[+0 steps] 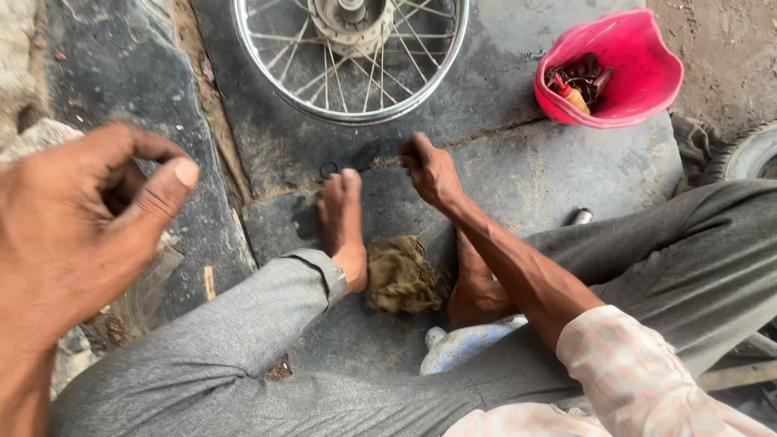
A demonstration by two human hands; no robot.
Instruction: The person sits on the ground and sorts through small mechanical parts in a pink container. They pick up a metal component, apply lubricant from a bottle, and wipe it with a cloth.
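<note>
The right hand (429, 168) pressed curled fingers to the floor (526, 170) beside a small black ring (329, 169), just below the wheel (350, 57), while the left hand (77, 222) hovered loosely curled, empty, well apart.

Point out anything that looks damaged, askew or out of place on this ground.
The pink tub is bent out of shape, its rim buckled, with small dark parts inside. A dirty rag lies crumpled between the bare feet. The spoked wheel lies flat. The right hand reaches down near small dark rings; the left hand is raised, holding nothing.
</note>
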